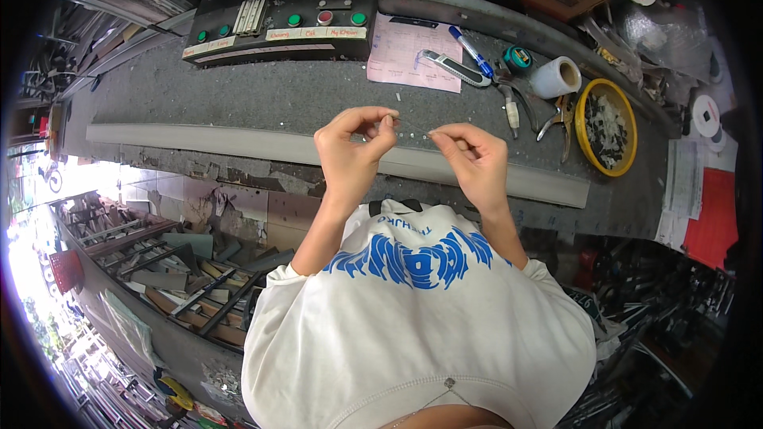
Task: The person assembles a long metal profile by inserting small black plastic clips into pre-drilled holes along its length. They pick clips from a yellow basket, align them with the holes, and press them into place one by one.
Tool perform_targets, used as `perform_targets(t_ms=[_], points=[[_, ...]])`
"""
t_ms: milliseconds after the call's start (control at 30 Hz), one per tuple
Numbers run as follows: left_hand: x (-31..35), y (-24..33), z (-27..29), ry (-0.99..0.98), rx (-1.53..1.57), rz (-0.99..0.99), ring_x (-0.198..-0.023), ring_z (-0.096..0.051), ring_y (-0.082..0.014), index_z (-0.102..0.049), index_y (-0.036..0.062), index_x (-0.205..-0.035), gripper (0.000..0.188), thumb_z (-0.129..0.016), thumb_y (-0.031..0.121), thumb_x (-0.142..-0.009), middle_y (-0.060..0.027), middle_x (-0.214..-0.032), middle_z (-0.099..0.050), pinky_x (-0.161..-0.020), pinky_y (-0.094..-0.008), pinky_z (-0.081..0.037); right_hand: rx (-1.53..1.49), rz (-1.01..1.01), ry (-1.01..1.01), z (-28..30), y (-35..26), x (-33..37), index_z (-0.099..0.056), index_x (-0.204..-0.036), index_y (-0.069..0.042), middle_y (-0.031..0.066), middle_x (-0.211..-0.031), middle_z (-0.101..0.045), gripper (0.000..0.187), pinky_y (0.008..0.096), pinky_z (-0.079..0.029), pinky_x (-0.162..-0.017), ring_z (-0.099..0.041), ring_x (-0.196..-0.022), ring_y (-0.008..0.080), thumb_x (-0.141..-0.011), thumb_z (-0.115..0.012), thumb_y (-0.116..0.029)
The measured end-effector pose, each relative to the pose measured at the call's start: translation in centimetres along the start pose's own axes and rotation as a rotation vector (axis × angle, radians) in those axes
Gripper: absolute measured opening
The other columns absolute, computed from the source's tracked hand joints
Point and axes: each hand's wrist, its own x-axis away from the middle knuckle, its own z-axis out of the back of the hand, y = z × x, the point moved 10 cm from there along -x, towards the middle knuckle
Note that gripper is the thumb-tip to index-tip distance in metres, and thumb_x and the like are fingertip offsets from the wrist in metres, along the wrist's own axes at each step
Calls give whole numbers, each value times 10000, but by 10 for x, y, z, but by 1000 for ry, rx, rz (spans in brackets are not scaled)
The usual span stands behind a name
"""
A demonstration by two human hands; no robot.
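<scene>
Both hands are raised over a long grey profile bar (238, 142) lying along the bench's near edge. My left hand (354, 151) is pinched, thumb against forefinger. Facing it a short gap away, my right hand (477, 160) is pinched too. A thin, thread-like strand (415, 125) seems to run between the two pinches; its material is too fine to make out. Small pale bits (401, 134) show on the bench and bar near the fingertips.
Beyond my hands lie a pink paper sheet (389, 63), utility knife (453, 67), blue marker (470, 49), tape measure (517, 59), pliers (512, 107), white roll (555, 77) and yellow bowl of scraps (628, 151). A button box (286, 42) stands at the back left. Offcuts fill a rack (183, 278).
</scene>
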Motion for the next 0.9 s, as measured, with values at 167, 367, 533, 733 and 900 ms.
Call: perform_targets(t_ms=[167,367,533,733,900], points=[[-5,40,-6,-91,-321,-377,-832,-680,-171,-746,44,-904,148,-718,18,-761,-75,-906,-728,-726,-268,-513,275,188,66,4,-31,-8,-753,-997,-77,55,-1021,-633,150,230,-418,-645,-576,-865,119,-851,-730,-102],[-4,38,-20,-157,-228,-399,-898,-687,-228,-739,62,-897,151,-743,51,-746,-66,-1003,-716,-730,-319,-538,111,158,-63,-16,-19,-17,-748,-932,-47,73,-1009,-640,119,276,-454,-740,-599,-887,157,-823,-753,-95],[0,21,-24,-30,141,-180,-936,-672,-240,-765,107,-931,205,-724,19,-750,-75,-1069,-711,-751,-327,-539,-508,-74,-93,-25,11,-23,-719,-916,4,54,-979,-647,108,253,-458,-722,-606,-881,124,-888,-696,-97],[22,65,-28,-155,-437,-870,-985,-600,-249,-776,167,-843,261,-749,120,-588,-18,-1119,-704,-843,-366,-499,-765,-517,-523,-55,26,3,-583,-936,-27,30,-824,-623,193,197,-401,-561,-563,-685,77,-992,-566,-211],[1,27,-32,-529,-105,-487,-1129,-561,-247,-756,102,-904,147,-698,199,-810,-109,-1281,-613,-947,-353,-441,-790,-500,-515,-53,24,1,-518,-905,-48,-30,-706,-521,169,180,-314,-486,-437,-569,32,-999,-557,-183]])
